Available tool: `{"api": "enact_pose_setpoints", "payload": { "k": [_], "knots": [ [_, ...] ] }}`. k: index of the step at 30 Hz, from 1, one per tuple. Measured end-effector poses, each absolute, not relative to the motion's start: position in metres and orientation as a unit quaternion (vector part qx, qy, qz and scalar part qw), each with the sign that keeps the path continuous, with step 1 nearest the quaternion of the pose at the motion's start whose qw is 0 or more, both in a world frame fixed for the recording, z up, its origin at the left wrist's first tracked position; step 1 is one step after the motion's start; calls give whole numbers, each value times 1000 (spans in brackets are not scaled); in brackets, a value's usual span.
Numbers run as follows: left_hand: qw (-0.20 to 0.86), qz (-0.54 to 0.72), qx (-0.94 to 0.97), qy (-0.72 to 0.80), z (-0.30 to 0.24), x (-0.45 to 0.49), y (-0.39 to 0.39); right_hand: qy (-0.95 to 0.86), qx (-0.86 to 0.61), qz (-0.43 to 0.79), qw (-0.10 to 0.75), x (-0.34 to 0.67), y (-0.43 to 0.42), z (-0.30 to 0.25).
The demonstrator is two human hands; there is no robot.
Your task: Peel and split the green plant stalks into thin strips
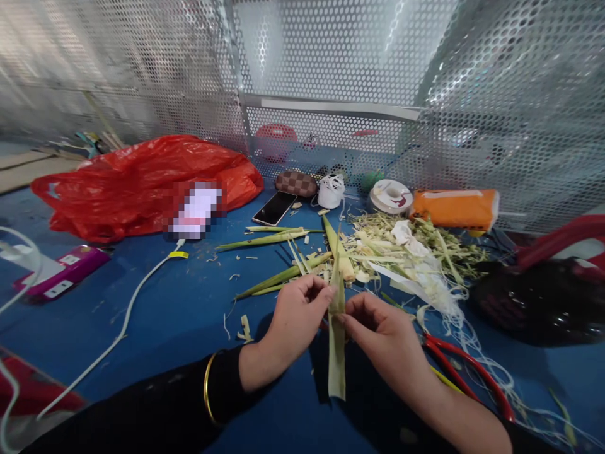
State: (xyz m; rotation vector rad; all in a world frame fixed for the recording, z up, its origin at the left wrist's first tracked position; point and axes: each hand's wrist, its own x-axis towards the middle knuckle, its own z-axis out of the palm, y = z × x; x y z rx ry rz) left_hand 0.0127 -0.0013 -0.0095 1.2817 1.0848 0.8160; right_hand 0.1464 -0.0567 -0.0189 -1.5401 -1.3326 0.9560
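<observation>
A long pale-green leaf strip (336, 353) stands upright between my two hands over the blue table (179, 315). My left hand (295, 321), with a gold bangle on its wrist, pinches the strip near its top from the left. Facing it from the right, my right hand (382, 337) is closed on the same strip. More green leaf strips (278, 277) lie just beyond my hands. Under my right forearm lie red-handled scissors (466, 369).
A heap of leaf scraps and white thread (411, 249) lies ahead right. A red plastic bag (142, 180), a phone (275, 208), a checkered pouch (296, 183), a tape roll (390, 195) and an orange packet (454, 209) sit before the perforated metal wall. A white cable (127, 318) runs at left.
</observation>
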Motion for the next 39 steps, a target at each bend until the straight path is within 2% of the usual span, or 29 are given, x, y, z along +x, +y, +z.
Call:
{"api": "enact_pose_setpoints", "payload": {
  "k": [5,12,20,27,35,39],
  "knots": [
    [605,319,574,450,-10,14,-5,-484,-614,405,475,148,-53,-17],
    [557,327,600,472,-9,13,-6,-562,-637,299,434,149,-57,-21],
    [622,322,549,455,-10,14,-4,-634,-610,207,427,150,-62,-18],
    [583,346,563,473,-9,14,-4,-576,-621,323,422,147,-58,-20],
    [589,336,570,464,-14,13,-3,-620,-591,270,440,148,-62,-17],
    [571,350,572,473,-13,12,-3,-598,-600,317,427,146,-62,-18]
  ]
}}
